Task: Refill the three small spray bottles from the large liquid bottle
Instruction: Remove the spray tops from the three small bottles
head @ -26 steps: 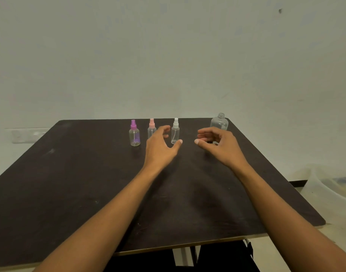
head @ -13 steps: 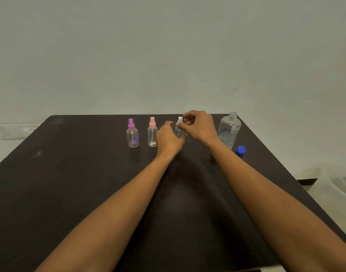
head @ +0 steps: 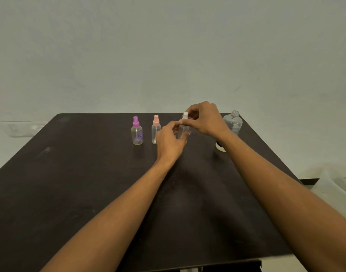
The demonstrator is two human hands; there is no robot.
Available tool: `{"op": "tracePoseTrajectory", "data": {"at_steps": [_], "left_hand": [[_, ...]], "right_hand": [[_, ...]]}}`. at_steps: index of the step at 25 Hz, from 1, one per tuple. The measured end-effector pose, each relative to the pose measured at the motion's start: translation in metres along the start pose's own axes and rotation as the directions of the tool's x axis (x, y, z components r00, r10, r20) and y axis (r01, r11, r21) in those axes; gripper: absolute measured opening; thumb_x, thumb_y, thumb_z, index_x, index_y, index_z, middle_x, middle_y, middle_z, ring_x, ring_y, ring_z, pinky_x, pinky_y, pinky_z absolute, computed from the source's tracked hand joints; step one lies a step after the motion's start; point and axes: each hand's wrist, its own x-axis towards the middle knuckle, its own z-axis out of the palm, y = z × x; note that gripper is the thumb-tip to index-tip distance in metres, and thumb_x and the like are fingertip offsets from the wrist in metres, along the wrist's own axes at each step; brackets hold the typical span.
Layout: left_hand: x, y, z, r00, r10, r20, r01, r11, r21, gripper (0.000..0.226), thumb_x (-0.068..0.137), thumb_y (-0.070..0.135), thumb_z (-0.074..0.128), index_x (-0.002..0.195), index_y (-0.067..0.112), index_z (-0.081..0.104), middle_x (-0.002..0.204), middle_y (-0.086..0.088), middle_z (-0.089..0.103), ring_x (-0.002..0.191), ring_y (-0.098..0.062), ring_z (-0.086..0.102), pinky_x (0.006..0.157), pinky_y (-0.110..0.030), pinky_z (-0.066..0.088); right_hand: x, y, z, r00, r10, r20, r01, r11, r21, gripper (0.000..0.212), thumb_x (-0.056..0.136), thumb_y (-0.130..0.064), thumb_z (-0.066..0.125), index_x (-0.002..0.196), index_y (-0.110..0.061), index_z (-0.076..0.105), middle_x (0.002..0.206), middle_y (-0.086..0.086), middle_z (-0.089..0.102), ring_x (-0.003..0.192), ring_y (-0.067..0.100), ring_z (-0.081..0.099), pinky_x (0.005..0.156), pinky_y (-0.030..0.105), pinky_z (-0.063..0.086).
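Left hand [head: 171, 143] grips the white-capped spray bottle [head: 183, 128] by its body; right hand [head: 204, 118] pinches its cap, on a dark table [head: 70, 183].

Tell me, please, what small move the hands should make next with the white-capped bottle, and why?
Probably twist the white spray top off: the right hand pinches it while the left hand steadies the bottle's body, and the large bottle already stands uncapped.

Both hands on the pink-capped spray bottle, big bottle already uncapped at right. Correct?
Not quite. The head view shows the left hand and right hand on the white-capped clear spray bottle, not the pink-capped one. The large clear bottle is uncapped at right.
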Motion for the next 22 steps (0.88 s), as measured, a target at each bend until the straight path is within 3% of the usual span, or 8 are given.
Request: {"op": "tracePoseTrajectory", "data": {"at_steps": [3, 6, 10, 14, 17, 19, 22], "left_hand": [[-0.031, 0.023, -0.024, 0.999, 0.034, 0.027, -0.033, 0.999, -0.020, 0.046, 0.085, 0.031, 0.085, 0.127, 0.017, 0.071, 0.109, 0.003, 0.077, 0.098, -0.003, 0.071, 0.084, -0.010, 0.056], [-0.067, 0.039, -0.051, 0.995, 0.074, 0.070, -0.073, 0.997, -0.015, 0.050, 0.083, 0.034, 0.086, 0.128, 0.018, 0.072, 0.107, 0.006, 0.077, 0.085, 0.008, 0.067, 0.074, 0.001, 0.048], [-0.106, 0.052, -0.080, 0.984, 0.116, 0.138, -0.117, 0.993, -0.004, 0.050, 0.082, 0.035, 0.086, 0.128, 0.021, 0.072, 0.106, 0.006, 0.078, 0.088, 0.005, 0.071, 0.080, -0.004, 0.053], [-0.118, 0.069, -0.092, 0.975, 0.124, 0.186, -0.118, 0.992, -0.047, 0.051, 0.082, 0.035, 0.086, 0.130, 0.022, 0.072, 0.110, 0.007, 0.078, 0.097, 0.000, 0.074, 0.091, -0.019, 0.059], [-0.118, 0.077, -0.097, 0.974, 0.131, 0.183, -0.125, 0.991, -0.046, 0.051, 0.083, 0.036, 0.085, 0.130, 0.022, 0.071, 0.110, 0.008, 0.078, 0.093, 0.004, 0.072, 0.088, -0.012, 0.057], [-0.119, 0.079, -0.099, 0.979, 0.129, 0.160, -0.127, 0.992, -0.023, 0.051, 0.084, 0.035, 0.085, 0.130, 0.021, 0.071, 0.108, 0.008, 0.077, 0.086, 0.008, 0.069, 0.077, -0.001, 0.051], [-0.121, 0.079, -0.100, 0.984, 0.126, 0.126, -0.128, 0.992, 0.007, 0.053, 0.083, 0.035, 0.086, 0.131, 0.020, 0.071, 0.108, 0.007, 0.078, 0.086, 0.006, 0.069, 0.072, 0.003, 0.046]], "right_hand": [[-0.029, -0.024, -0.029, 0.998, -0.052, 0.035, 0.052, 0.999, -0.001, 0.020, 0.085, -0.037, 0.087, 0.091, -0.019, 0.081, 0.077, -0.008, 0.075, 0.069, 0.002, 0.068, 0.060, 0.006, 0.044], [-0.065, -0.045, -0.049, 0.989, -0.121, 0.086, 0.119, 0.992, 0.030, 0.020, 0.086, -0.040, 0.085, 0.090, -0.021, 0.081, 0.077, -0.011, 0.076, 0.070, 0.003, 0.071, 0.065, 0.013, 0.051], [-0.106, -0.066, -0.062, 0.965, -0.210, 0.157, 0.204, 0.977, 0.056, 0.015, 0.090, -0.035, 0.082, 0.095, -0.021, 0.081, 0.087, -0.008, 0.079, 0.081, 0.008, 0.074, 0.076, 0.023, 0.060], [-0.114, -0.085, -0.093, 0.901, -0.289, 0.323, 0.285, 0.957, 0.062, 0.017, 0.092, -0.029, 0.080, 0.106, -0.019, 0.078, 0.093, -0.012, 0.077, 0.088, 0.003, 0.074, 0.082, 0.019, 0.058], [-0.109, -0.097, -0.111, 0.853, -0.316, 0.416, 0.336, 0.941, 0.025, 0.017, 0.095, -0.031, 0.077, 0.111, -0.025, 0.076, 0.103, -0.008, 0.078, 0.098, 0.007, 0.075, 0.093, 0.025, 0.059], [-0.107, -0.106, -0.110, 0.875, -0.311, 0.372, 0.373, 0.922, -0.106, 0.023, 0.094, -0.044, 0.076, 0.108, -0.027, 0.077, 0.095, -0.012, 0.076, 0.090, 0.005, 0.074, 0.087, 0.025, 0.061], [-0.107, -0.117, -0.100, 0.909, -0.305, 0.284, 0.385, 0.875, -0.293, 0.035, 0.091, -0.055, 0.074, 0.090, -0.021, 0.077, 0.066, -0.009, 0.071, 0.064, 0.005, 0.070, 0.065, 0.024, 0.056]]}}
